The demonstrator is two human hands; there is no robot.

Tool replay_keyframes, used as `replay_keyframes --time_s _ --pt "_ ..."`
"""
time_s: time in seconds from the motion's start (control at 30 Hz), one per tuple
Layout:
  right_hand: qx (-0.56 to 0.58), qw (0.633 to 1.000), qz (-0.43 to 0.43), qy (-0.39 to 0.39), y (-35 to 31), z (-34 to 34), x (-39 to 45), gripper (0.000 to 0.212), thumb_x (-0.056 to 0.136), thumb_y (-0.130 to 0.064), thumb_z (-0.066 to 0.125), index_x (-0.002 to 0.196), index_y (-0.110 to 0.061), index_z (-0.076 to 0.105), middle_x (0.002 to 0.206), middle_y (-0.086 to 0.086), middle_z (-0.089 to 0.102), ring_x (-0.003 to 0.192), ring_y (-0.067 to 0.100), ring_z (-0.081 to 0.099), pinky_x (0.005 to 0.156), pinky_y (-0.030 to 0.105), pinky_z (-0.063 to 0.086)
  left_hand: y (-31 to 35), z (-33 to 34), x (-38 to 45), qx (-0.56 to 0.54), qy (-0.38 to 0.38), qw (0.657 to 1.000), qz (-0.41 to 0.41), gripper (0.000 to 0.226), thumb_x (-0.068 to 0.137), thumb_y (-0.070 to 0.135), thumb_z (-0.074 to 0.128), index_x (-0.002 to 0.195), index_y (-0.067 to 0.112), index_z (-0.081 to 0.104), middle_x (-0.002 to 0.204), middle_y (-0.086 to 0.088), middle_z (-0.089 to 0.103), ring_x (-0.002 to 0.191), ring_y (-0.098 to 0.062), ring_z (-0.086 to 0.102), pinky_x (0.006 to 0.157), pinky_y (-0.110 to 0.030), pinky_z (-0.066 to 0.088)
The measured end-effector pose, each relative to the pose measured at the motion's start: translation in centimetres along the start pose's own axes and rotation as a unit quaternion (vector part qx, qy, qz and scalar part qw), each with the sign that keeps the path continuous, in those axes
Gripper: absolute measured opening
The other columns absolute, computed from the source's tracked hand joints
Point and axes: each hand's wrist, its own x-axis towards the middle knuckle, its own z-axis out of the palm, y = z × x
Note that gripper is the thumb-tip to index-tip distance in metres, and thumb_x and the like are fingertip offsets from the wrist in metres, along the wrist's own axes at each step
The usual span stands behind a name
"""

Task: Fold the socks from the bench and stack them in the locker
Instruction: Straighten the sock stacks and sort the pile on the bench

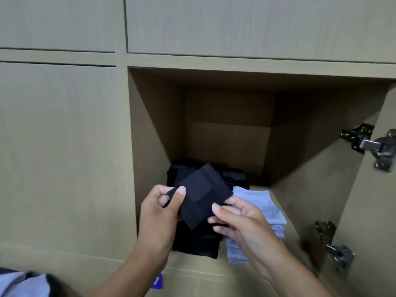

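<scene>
**Inspector:** Position of the item?

**Clerk:** The folded black fabric sock (201, 197) is held tilted at the mouth of the open beige wooden locker (150, 129), above a black sock stack (196, 241).

**Inspector:** Grip?

**Clerk:** Left hand (159, 213) pinches its 9 o'clock edge, thumb on top. Right hand (240, 219) pinches its 4 o'clock corner.

**Inspector:** Neighbours?

**Clerk:** A pale blue folded sock stack (263, 205) sits at 3 o'clock, touching the black stack.
</scene>
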Motion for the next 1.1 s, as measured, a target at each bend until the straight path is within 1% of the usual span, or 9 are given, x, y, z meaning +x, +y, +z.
replay_keyframes --time_s 0.1,0.17,0.23,0.33,0.53,0.73,0.87,1.0,1.1 --pt "-0.012 0.999 -0.026 0.033 -0.3 0.0 0.1 0.029 0.081 -0.021 0.078 0.087 -0.003 0.055 0.076 0.007 0.067 0.081 0.015 0.072 0.082 0.029 0.058 -0.6 0.8 0.7 0.052 -0.018 0.997 0.062 0.021 0.095 0.025 0.067 0.091 0.007 0.058 0.082 -0.013 0.073 0.077 -0.022 0.070 0.075 -0.049 0.055" --pt "-0.006 0.996 -0.029 0.082 -0.9 -0.5 0.5 0.024 0.089 -0.015 0.074 0.092 -0.001 0.056 0.085 0.007 0.068 0.081 0.014 0.073 0.090 0.032 0.057 -1.2 1.0 1.4 0.147 -0.038 0.978 0.140 0.020 0.095 0.037 0.064 0.097 0.018 0.060 0.091 0.003 0.072 0.090 -0.012 0.069 0.082 -0.040 0.056" --pt "0.025 0.992 -0.032 0.123 -1.8 -1.1 1.2 0.022 0.093 -0.012 0.071 0.109 -0.012 0.056 0.098 0.005 0.070 0.083 0.014 0.075 0.091 0.033 0.057 -1.8 0.9 2.5 0.303 -0.056 0.925 0.222 0.033 0.096 0.054 0.053 0.116 0.029 0.059 0.113 0.016 0.066 0.110 -0.002 0.059 0.094 -0.027 0.047" --pt "0.059 0.983 -0.038 0.168 -3.2 -1.8 2.6 0.034 0.098 -0.008 0.063 0.127 -0.017 0.049 0.108 0.006 0.066 0.091 0.016 0.070 0.078 0.026 0.056 -2.3 0.8 4.4 0.462 -0.076 0.830 0.305 0.060 0.098 0.065 0.035 0.139 0.026 0.051 0.139 0.011 0.055 0.132 -0.009 0.046 0.108 -0.030 0.038" --pt "0.097 0.974 -0.014 0.205 -5.1 -3.5 7.1 0.041 0.102 -0.001 0.053 0.141 -0.008 0.045 0.091 0.001 0.054 0.081 0.010 0.057 0.072 0.027 0.049 -3.0 2.0 6.2 0.645 -0.184 0.706 0.225 0.095 0.083 0.086 0.005 0.160 0.034 0.020 0.169 0.003 0.016 0.156 -0.020 0.008 0.127 -0.038 0.007" --pt "0.071 0.981 0.042 0.174 -6.1 -4.7 13.3 0.012 0.102 -0.003 0.048 0.109 -0.006 0.057 0.103 0.012 0.070 0.084 0.020 0.068 0.063 0.029 0.054 -4.7 1.5 5.2 0.671 -0.236 0.671 0.208 0.095 0.077 0.092 0.013 0.158 0.042 0.020 0.169 0.005 0.017 0.155 -0.019 0.013 0.125 -0.036 0.010" --pt "-0.019 0.977 0.099 0.190 -5.3 -4.7 17.1 0.012 0.102 -0.007 0.046 0.098 -0.012 0.056 0.089 0.006 0.064 0.070 0.015 0.062 0.048 0.026 0.048 -5.0 1.7 4.5 0.676 -0.244 0.663 0.207 0.100 0.072 0.090 0.007 0.157 0.041 0.021 0.168 0.005 0.018 0.155 -0.020 0.013 0.125 -0.040 0.013" --pt "-0.090 0.968 0.140 0.186 -3.8 -4.4 19.8 0.019 0.103 -0.008 0.042 0.087 -0.015 0.050 0.078 0.003 0.053 0.059 0.013 0.048 0.039 0.020 0.043 -5.4 1.6 4.3 0.675 -0.258 0.662 0.198 0.088 0.083 0.087 0.024 0.158 0.040 0.019 0.169 0.004 0.015 0.155 -0.021 0.010 0.125 -0.042 0.010" --pt "-0.118 0.967 0.155 0.165 -3.2 -3.7 21.3 0.023 0.104 -0.007 0.039 0.083 -0.015 0.047 0.076 0.003 0.049 0.060 0.013 0.046 0.045 0.025 0.045 -5.8 1.1 4.4 0.660 -0.257 0.678 0.196 0.085 0.086 0.085 0.029 0.158 0.043 0.014 0.169 0.007 0.011 0.156 -0.019 0.007 0.126 -0.041 0.008"
